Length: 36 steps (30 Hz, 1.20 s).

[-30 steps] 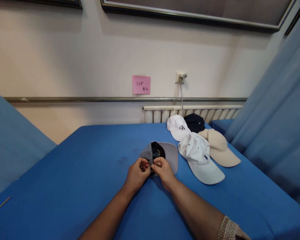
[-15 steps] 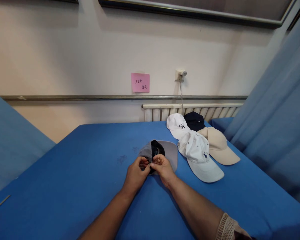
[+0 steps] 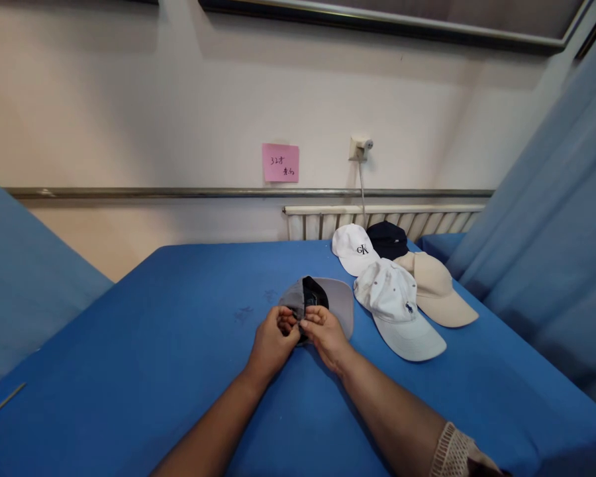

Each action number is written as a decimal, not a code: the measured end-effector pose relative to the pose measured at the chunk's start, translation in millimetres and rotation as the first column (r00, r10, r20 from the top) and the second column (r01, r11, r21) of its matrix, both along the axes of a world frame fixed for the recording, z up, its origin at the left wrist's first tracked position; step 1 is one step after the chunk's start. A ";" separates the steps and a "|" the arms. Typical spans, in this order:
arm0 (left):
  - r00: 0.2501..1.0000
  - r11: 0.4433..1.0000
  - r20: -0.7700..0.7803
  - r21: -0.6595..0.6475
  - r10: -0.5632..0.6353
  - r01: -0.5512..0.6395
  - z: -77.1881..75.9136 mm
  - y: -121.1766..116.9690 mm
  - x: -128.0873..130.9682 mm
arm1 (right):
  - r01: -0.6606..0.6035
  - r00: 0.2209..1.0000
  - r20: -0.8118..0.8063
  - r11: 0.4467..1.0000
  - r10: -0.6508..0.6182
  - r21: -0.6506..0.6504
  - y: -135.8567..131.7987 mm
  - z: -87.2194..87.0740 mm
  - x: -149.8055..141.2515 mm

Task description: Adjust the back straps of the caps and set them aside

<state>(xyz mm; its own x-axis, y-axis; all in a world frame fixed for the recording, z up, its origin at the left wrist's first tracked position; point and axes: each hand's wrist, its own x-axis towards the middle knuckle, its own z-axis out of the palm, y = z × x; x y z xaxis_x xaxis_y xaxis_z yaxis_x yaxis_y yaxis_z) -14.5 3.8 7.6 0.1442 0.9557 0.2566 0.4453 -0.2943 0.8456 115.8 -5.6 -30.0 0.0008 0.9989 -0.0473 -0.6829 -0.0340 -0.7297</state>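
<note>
A grey cap (image 3: 338, 302) with a dark inside lies upside down on the blue table (image 3: 169, 344), its back toward me. My left hand (image 3: 272, 341) and my right hand (image 3: 325, 334) meet at the cap's back edge. Both hands have their fingers curled and pinched on the cap's rear strap, thumbs almost touching. What lies between the fingertips is mostly hidden by the hands.
To the right lie a pale cap with a small horse logo (image 3: 397, 308), a beige cap (image 3: 440, 291), a white cap with letters (image 3: 355, 248) and a dark cap (image 3: 388, 238). Blue curtains hang at both sides. A radiator (image 3: 377, 222) and a pink note (image 3: 280, 163) are on the wall.
The hands have stayed on the cap's back edge with small finger shifts. The view has moved slightly.
</note>
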 end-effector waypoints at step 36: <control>0.933 0.999 -0.359 0.044 0.025 -0.010 9.2 -5.8 2.8 | 0.117 0.978 0.166 0.990 -0.129 0.081 5.6 -1.5 1.0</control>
